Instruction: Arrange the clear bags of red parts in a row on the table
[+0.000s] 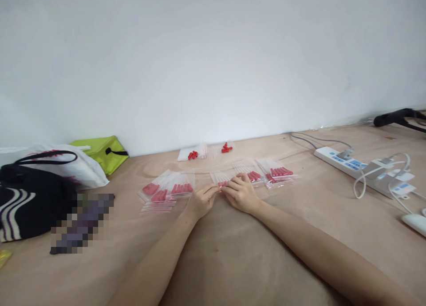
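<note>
Two bare hands meet in the middle of the bench (pixel 233 252). Between them lies a small clear bag (pixel 222 180) with red bits inside. This little bag is the thing to look from.

The left hand (pixel 202 200) comes at the small clear bag from the left, and the right hand (pixel 240 192) comes from the right. Both sets of fingers are pinched on the near edge of the bag, right where the two hands touch. The bag lies flat, and its long way seems to point off toward the wall (pixel 213 66), but the hands cover part of it, so it is hard to be sure. Both hands are just as near to it.

Left of the small clear bag lies a pile of bags (pixel 168 190) with red pieces. Right of it lie more filled bags (pixel 274 172), side by side. Behind it, near the wall, sit two little heaps of loose red caps (pixel 226 148).

Far right of the bag is a white power strip (pixel 353 166) with white cables. Far left are a black striped bag (pixel 23 199), a white plastic bag (pixel 84 170) and a green pouch (pixel 100 150).
</note>
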`<move>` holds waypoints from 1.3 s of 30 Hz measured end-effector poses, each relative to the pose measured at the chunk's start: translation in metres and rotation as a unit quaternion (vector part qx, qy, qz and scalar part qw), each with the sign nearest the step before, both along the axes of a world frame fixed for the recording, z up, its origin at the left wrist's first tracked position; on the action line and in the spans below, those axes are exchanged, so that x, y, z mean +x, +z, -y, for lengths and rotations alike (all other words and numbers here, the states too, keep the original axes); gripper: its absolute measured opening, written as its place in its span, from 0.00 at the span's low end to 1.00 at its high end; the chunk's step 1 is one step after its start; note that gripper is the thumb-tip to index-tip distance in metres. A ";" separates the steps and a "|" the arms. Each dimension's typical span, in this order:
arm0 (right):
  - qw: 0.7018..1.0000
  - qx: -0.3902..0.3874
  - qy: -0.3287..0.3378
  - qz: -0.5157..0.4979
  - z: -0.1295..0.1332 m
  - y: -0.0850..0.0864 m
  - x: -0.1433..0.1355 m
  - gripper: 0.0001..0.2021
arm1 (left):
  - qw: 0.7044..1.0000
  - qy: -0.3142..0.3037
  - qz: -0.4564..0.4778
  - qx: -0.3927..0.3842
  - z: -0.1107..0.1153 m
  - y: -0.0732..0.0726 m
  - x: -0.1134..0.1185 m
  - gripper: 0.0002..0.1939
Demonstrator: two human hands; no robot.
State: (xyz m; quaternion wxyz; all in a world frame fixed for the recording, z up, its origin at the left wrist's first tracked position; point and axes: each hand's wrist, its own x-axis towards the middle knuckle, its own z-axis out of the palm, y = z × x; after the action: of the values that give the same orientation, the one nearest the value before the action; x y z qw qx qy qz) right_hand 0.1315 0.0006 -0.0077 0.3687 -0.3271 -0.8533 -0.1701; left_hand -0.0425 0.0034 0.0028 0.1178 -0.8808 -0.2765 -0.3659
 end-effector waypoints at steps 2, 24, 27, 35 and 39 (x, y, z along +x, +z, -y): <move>1.000 0.008 -0.004 0.008 0.000 -0.001 0.000 0.07 | 1.000 0.001 0.000 0.004 0.000 0.000 0.000 0.08; 0.998 -0.026 -0.058 -0.012 -0.012 -0.006 0.041 0.09 | 0.996 -0.006 0.064 -0.065 0.001 -0.001 -0.011 0.08; 0.975 -0.160 0.020 -0.152 -0.010 -0.007 0.034 0.07 | 0.996 0.001 0.042 -0.080 0.005 -0.001 -0.010 0.07; 0.856 -0.348 0.141 -0.356 -0.014 0.003 0.041 0.10 | 0.959 0.283 -0.014 0.032 0.008 -0.001 -0.021 0.20; 0.846 -0.328 0.081 -0.412 -0.028 0.013 0.069 0.16 | 0.927 0.373 -0.012 0.032 0.006 -0.005 -0.033 0.22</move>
State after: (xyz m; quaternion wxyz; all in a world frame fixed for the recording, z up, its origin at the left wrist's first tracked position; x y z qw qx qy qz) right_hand 0.2007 0.0283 0.0051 0.5699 -0.3989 -0.6526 0.3003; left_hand -0.0750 -0.0029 -0.0019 0.2769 -0.7143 -0.5716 -0.2940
